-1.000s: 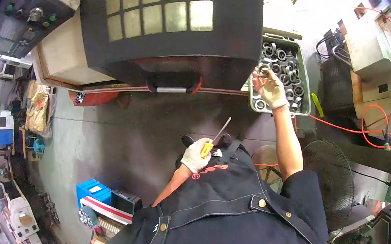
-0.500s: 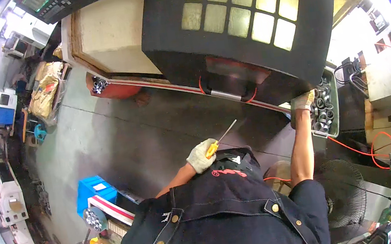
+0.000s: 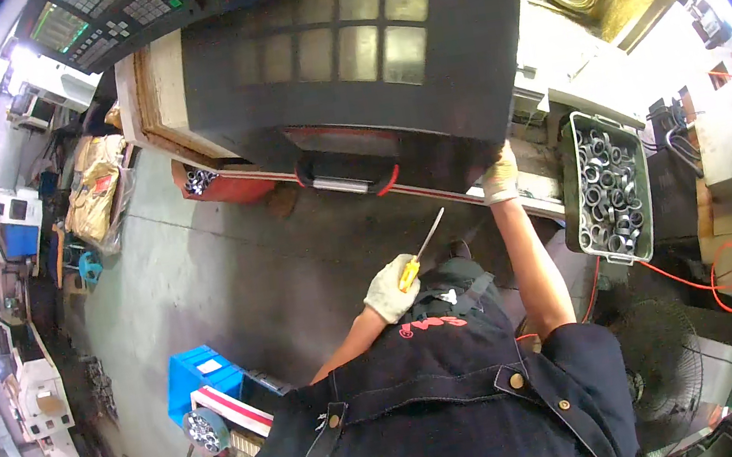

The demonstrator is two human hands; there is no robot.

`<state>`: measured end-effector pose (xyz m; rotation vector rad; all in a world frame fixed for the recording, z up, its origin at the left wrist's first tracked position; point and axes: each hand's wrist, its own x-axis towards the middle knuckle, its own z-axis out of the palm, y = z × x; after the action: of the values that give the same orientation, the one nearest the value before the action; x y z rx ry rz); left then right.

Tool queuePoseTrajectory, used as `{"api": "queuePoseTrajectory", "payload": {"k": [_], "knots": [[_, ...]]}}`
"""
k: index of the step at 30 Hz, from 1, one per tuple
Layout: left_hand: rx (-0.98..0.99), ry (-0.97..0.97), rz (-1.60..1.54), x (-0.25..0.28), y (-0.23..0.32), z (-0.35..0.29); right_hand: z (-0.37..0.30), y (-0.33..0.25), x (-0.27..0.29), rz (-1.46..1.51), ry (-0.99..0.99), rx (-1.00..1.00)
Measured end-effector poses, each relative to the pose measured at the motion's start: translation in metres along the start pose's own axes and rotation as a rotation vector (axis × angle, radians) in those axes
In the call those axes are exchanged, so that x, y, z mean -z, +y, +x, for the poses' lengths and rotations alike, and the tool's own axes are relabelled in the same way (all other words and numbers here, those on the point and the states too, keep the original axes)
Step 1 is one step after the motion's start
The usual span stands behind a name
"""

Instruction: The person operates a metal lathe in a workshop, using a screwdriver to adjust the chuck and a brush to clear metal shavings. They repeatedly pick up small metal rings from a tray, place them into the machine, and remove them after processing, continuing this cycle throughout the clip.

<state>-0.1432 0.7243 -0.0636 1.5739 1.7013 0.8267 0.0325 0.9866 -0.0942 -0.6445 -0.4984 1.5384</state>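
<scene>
A screwdriver (image 3: 421, 251) with a yellow handle is held in my gloved left hand (image 3: 390, 292), its metal shaft pointing up and right. My right hand (image 3: 501, 178), also in a white glove, grips the lower right edge of the dark machine door (image 3: 454, 57); its fingertips are partly hidden behind that edge. The door has a grid of pale window panes and a bar handle (image 3: 346, 183) that neither hand touches. Right of the door, the lit inside of the machine (image 3: 569, 41) shows.
A grey-green bin (image 3: 581, 198) of metal rings stands right of my right hand. The control panel (image 3: 121, 20) is at upper left, above a red container (image 3: 229, 186) of metal parts. Lower left is a blue bin (image 3: 184, 385). A fan (image 3: 661, 365) and orange hoses (image 3: 725, 286) lie right.
The machine door has slid left with my right hand on its edge, uncovering the machine's inside and more of the ring bin. My left hand still holds the screwdriver.
</scene>
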Motion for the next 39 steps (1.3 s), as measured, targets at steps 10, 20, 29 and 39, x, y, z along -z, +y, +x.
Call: {"api": "queuePoseTrajectory", "payload": {"k": [10, 20, 29, 39], "knots": [[0.275, -0.068, 0.26, -0.014, 0.043, 0.121, 0.065, 0.016, 0.016, 0.327, -0.123, -0.628], [0.455, -0.038, 0.301, -0.014, 0.058, 0.205, 0.167, 0.041, 0.005, 0.262, -0.212, -0.833], [0.538, -0.029, 0.338, -0.009, 0.066, 0.251, 0.222, 0.067, 0.014, 0.023, -0.387, -0.82], [0.556, -0.021, 0.339, -0.015, 0.069, 0.298, 0.252, 0.058, 0.005, -0.233, -0.477, -0.565]]}}
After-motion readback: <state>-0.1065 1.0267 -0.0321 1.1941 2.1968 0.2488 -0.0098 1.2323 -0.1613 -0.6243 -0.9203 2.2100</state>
